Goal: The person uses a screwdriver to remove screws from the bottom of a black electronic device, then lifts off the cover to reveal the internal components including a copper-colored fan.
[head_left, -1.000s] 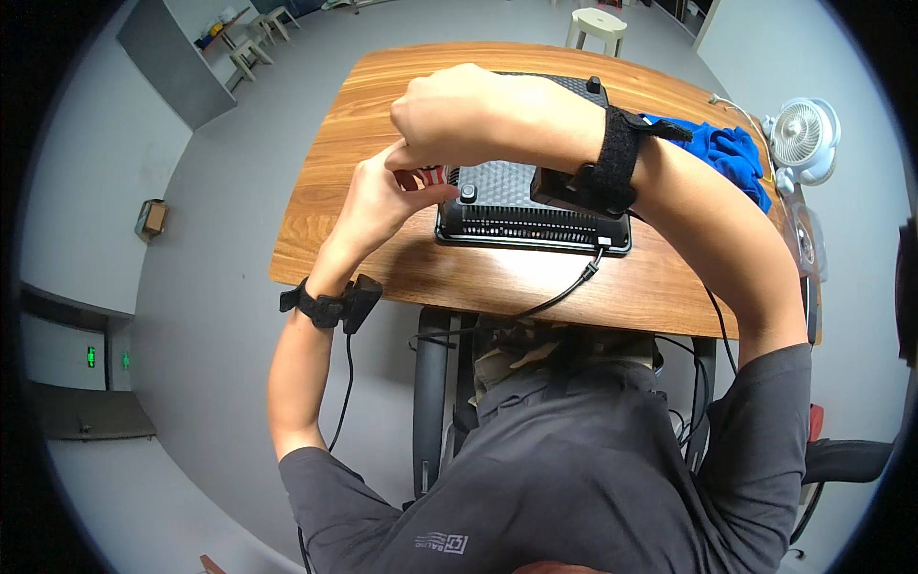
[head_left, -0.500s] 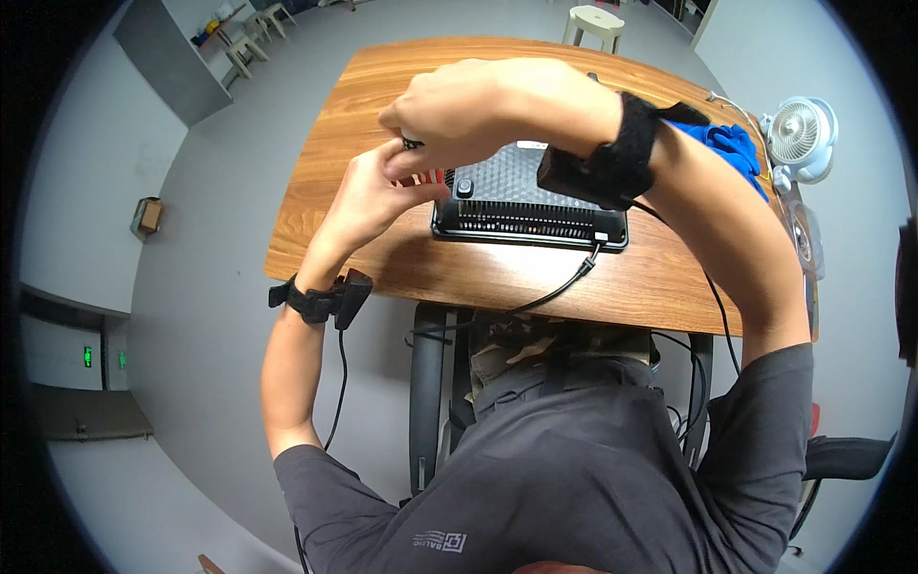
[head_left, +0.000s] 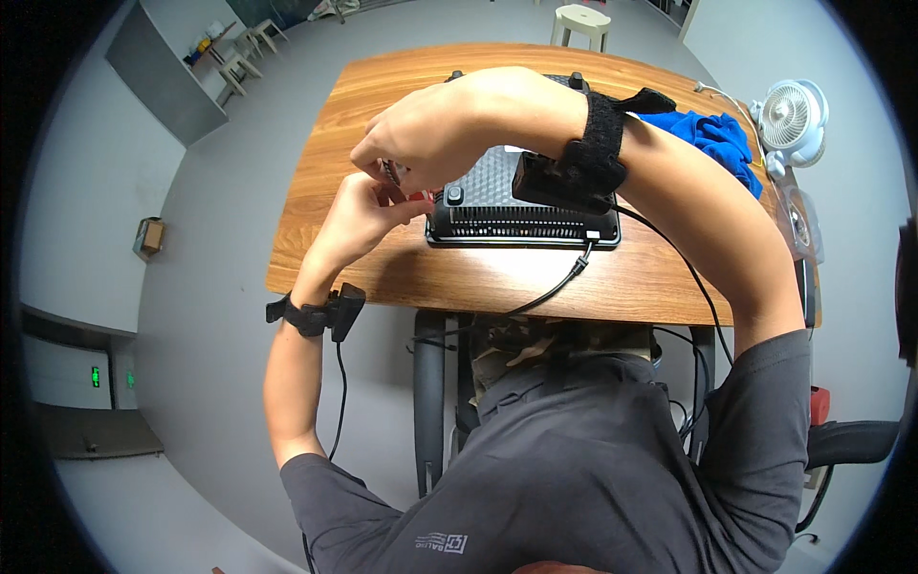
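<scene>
A black appliance with a textured panel, a vent grille and round knob-like feet (head_left: 521, 220) lies on the wooden table (head_left: 382, 277). By its near left corner my left hand (head_left: 359, 220) is closed, thumb stretched towards the appliance, around a red object (head_left: 418, 197) that shows only in part. Reaching across the appliance, my right hand (head_left: 430, 129) bends down over the left one with its fingers curled. A small dark, light-striped piece (head_left: 390, 172) shows at the right fingers. What the right hand grips is mostly hidden.
A black cable (head_left: 564, 284) runs from the appliance's near right corner over the table edge. Blue cloth (head_left: 712, 143) and a white fan (head_left: 794, 120) stand at the right. Each wrist carries a strapped black box with a cable. A white stool (head_left: 580, 21) is beyond the table.
Both hands have shifted slightly left, and the right hand sits a little lower over the left. More of the appliance's far edge and feet shows now. The view has moved slightly.
</scene>
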A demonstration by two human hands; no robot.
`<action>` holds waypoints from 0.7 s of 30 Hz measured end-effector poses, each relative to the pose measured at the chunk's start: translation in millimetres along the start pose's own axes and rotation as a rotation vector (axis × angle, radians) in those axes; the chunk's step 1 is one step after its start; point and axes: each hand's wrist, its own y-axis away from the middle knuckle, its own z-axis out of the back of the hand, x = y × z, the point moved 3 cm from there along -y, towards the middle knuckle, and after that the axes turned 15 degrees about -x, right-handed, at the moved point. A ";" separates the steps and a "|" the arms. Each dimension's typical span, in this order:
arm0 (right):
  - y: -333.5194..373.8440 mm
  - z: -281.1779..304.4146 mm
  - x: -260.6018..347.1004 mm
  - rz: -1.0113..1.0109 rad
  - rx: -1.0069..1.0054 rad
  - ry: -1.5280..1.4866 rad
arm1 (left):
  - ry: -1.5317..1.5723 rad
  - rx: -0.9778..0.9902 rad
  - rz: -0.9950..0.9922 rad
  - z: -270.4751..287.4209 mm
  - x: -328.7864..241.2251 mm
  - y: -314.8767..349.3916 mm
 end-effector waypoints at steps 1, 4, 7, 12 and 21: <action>-0.1 3.3 1.3 -0.071 0.002 0.091 | -0.012 -0.015 -0.002 -1.2 -5.1 -1.8; -2.4 11.4 9.4 -0.219 0.002 0.287 | -0.114 -0.019 -0.017 -5.2 -33.6 2.3; 0.0 14.8 11.8 -0.210 -0.034 0.307 | -0.202 -0.061 -0.087 -6.8 -38.0 1.8; 1.8 2.8 -2.4 -0.138 0.021 0.165 | -0.246 0.021 -0.002 -7.5 -46.6 1.7; -1.9 2.2 2.0 -0.146 0.004 0.196 | -0.016 -0.079 -0.145 -0.8 -27.2 4.1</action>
